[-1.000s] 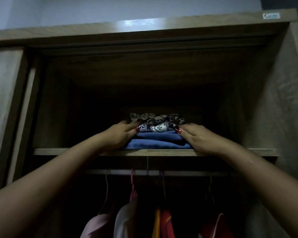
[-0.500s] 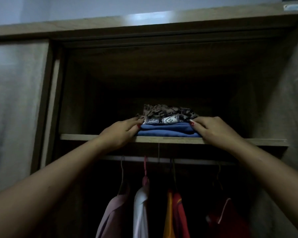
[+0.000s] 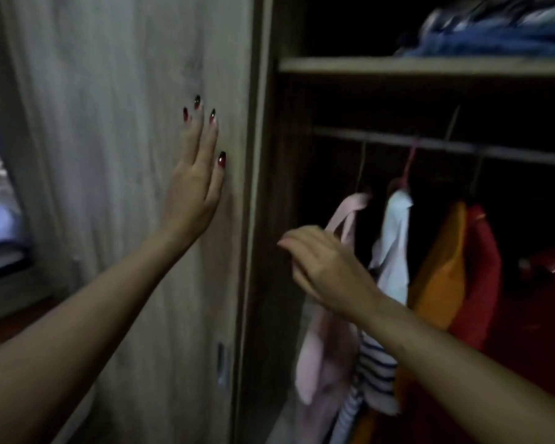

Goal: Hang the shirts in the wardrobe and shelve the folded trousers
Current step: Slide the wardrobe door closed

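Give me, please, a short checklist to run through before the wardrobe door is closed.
1. Folded trousers lie on the shelf: ok.
2. Shirts hang from the rail, pink shirt nearest the door: ok.
3. Left hand flat on the door: ok.
4. Right hand out of the opening: not ok, it hovers in front of the pink shirt.
5. Pink shirt's hem clear of the door's path: cannot tell, the picture is blurred there.
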`<state>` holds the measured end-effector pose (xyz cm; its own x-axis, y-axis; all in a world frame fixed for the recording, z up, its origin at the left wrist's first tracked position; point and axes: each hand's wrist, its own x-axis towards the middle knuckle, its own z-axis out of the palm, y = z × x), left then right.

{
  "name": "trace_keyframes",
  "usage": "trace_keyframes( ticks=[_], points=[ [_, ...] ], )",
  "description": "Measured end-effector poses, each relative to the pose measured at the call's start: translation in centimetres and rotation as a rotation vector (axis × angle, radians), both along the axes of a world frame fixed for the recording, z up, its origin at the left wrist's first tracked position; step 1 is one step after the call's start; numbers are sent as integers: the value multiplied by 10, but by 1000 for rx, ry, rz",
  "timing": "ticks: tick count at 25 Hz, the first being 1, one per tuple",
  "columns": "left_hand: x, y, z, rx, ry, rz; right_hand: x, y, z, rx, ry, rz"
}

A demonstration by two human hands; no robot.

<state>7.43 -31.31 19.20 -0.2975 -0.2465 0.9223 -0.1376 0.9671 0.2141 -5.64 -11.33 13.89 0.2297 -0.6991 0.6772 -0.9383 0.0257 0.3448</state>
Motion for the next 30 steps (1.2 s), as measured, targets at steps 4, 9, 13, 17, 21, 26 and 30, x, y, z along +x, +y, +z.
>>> trace_keyframes(
  ticks=[4, 9, 13, 17, 21, 26, 30],
  points=[
    [20, -47, -82, 68, -270, 57, 42, -63, -117, 342, 105, 138],
    [21, -63, -120, 45, -401, 43, 52, -107, -223, 631, 171, 39],
    [17, -70, -127, 45, -387, 62, 50, -120, -264, 818, 75, -164],
    [14, -65, -131, 40, -382, 56, 63, -109, -267, 841, -74, -267],
    [5, -38, -135, 13, -457, 45, 60, -74, -264, 826, -72, -323],
    [-19, 18, -152, -81, -514, 43, 35, -1, -278, 761, -46, -343],
    [-45, 79, -166, -193, -495, -5, 19, 75, -283, 669, -35, -415]
  ],
)
